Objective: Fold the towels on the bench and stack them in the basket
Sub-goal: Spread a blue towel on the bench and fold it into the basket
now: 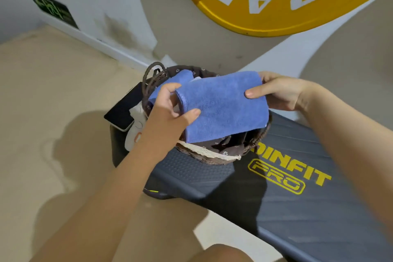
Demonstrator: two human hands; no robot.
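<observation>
Folded blue towel (223, 108), plush, neat rectangle, held over dark wicker basket (253, 140) at end of grey bench (297, 208). Pinched at left edge by left hand (170, 112), at right edge by right hand (274, 91). Second blue towel (178, 76) already inside basket. Beyond: yellow weight plate (276, 2), beige floor (53, 102), black phone (125, 110).

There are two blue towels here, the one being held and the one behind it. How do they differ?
The held towel is above the basket, pinched by the left hand and right hand; the other towel already lies in the basket, touched by neither. The held towel shows fully as a flat folded rectangle; the other towel is mostly hidden behind it and the left hand. Both look the same blue, fuzzy cloth.
</observation>
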